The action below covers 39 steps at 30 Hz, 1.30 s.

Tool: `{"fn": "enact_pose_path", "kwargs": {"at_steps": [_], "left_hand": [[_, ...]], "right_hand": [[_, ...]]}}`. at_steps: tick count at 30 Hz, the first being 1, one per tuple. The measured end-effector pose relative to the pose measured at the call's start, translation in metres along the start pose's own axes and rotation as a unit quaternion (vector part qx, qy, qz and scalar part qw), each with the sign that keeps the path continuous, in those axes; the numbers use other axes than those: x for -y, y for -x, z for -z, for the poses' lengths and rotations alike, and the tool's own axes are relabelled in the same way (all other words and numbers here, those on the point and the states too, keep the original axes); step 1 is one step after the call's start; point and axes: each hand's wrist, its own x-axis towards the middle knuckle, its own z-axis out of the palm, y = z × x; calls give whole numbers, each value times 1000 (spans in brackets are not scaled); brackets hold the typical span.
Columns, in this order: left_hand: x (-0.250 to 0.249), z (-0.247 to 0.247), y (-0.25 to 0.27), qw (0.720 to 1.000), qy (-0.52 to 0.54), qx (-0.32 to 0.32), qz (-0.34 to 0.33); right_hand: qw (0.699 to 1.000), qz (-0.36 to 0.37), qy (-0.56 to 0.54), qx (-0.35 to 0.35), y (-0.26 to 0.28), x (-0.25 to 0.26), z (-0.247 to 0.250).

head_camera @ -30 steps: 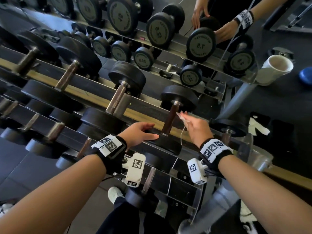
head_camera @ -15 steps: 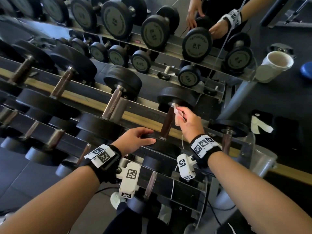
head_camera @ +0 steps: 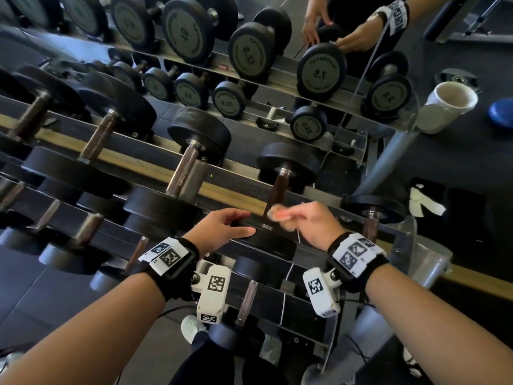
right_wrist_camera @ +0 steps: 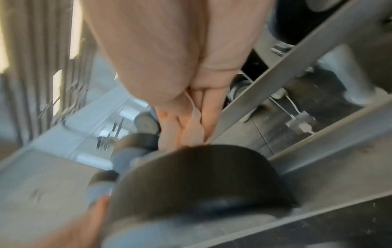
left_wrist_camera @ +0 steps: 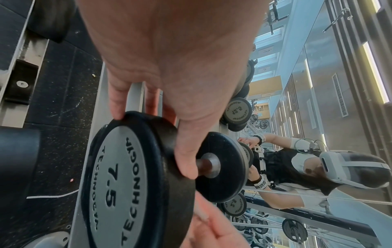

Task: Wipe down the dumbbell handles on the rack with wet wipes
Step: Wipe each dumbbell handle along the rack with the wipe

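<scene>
We are steadying the dumbbell [head_camera: 273, 240] with our left hand [head_camera: 222, 227] gripping its near disc, so our right hand [head_camera: 308, 222], pinching the wipe [head_camera: 273, 213], is rubbing the handle [head_camera: 277, 194].

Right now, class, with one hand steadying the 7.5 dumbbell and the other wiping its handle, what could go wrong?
1. The left hand only grips the rim of the dumbbell's near plate; it could roll and pinch fingers against the rack.
2. The right hand holds a small bunched wipe, so parts of the handle may be missed.
</scene>
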Motion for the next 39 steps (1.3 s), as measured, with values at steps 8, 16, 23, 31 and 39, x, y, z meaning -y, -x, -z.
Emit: {"fn": "enact_pose_path", "kwargs": {"at_steps": [8,16,23,31,39], "left_hand": [[2,0,0,1000,9,-6,1],[-3,-2,2,1000,31,-2,2],[-5,-2,7,999,32,-2,3],[-3,-3,4,999,46,-12,8],[3,-4,4,998,62,-19,8]], "right_hand": [[991,-51,-60,-111,-25,-1,-13],[989,-117,-81,31,-4,-6,-17],[996,-23,-48,-65,-22,0,1],[973,112,201,30,8,-1,-19],[987,-43,-129,-89,-21,-22,2]]}}
